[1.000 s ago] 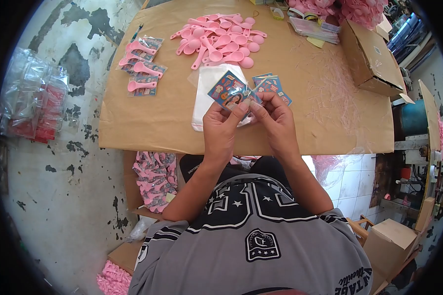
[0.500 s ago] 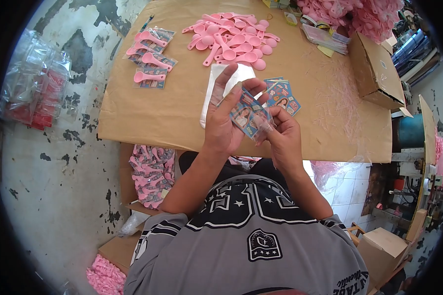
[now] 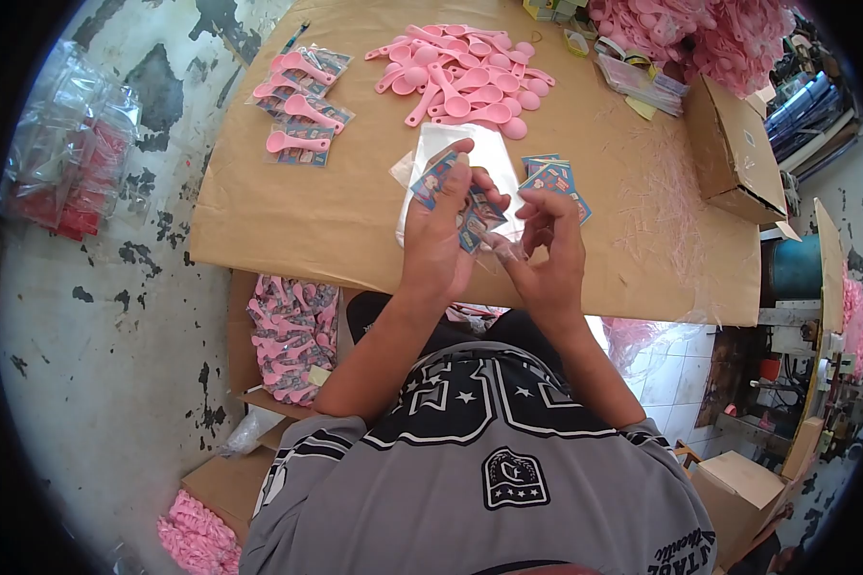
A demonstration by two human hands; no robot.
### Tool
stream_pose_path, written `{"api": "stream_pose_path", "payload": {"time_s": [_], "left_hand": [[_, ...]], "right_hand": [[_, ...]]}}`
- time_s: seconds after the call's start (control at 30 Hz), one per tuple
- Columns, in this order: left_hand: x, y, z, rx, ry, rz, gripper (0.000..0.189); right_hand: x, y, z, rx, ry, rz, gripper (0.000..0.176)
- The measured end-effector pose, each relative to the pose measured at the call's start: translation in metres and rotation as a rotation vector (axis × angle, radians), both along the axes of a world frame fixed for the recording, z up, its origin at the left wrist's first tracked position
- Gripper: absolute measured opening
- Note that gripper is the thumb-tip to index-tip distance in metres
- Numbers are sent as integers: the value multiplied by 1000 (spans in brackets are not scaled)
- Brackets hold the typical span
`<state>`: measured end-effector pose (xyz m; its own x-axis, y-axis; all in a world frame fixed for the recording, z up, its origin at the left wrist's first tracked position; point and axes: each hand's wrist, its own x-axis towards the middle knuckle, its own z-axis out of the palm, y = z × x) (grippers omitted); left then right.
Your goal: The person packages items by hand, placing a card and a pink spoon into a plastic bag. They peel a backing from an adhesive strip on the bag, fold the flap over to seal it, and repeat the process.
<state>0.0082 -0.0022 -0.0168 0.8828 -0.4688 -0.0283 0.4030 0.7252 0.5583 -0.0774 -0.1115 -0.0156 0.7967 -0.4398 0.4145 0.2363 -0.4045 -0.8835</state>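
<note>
My left hand (image 3: 439,230) is closed round a blue printed card (image 3: 479,218) in clear plastic, its thumb lying across the front. Just to the right, my right hand (image 3: 547,244) has bent fingers, with thumb and forefinger at the clear plastic edge beside the card. Under the hands lies a stack of white plastic bags (image 3: 479,144). More blue cards (image 3: 553,176) sit to the right of it. Pink spoons (image 3: 460,77) are heaped beyond the bags. At the left of the table, several pink spoons (image 3: 302,110) rest on bagged cards.
A cardboard box (image 3: 734,149) stands at the table's right edge, with large bags of pink items (image 3: 700,34) behind it. Clear plastic strips (image 3: 657,211) litter the table's right side. Below the left edge is a box of packed pink spoons (image 3: 292,335).
My left hand has turned, tilting the card and its plastic. My right hand has drawn slightly away from the card, its fingers more spread. The view has shifted slightly.
</note>
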Motion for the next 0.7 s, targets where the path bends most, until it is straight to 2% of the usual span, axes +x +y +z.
{"api": "stream_pose_path", "payload": {"time_s": [0.1,0.13,0.27,0.43,0.47,0.57,0.67,0.7], "left_hand": [[8,7,-4,-39,103,-5,40],[11,11,-7,-49,134,-1,39],[24,28,-17,-138,251,45,34],[37,56,-24,-204,288,208,29],[40,63,-24,-195,274,222,28],[38,73,-21,-155,239,228,31],[28,76,-16,-90,216,208,34],[25,76,-17,-72,203,198,35]], "right_hand": [[1,-12,6,-444,-124,156,39],[-3,-17,9,-483,-59,225,34],[8,-28,22,-477,-29,263,30],[38,-63,63,-283,62,325,16],[46,-78,69,-49,207,380,13],[92,-122,80,272,296,586,23],[149,-160,32,-882,328,37,27],[163,-157,30,-907,266,4,27]]}}
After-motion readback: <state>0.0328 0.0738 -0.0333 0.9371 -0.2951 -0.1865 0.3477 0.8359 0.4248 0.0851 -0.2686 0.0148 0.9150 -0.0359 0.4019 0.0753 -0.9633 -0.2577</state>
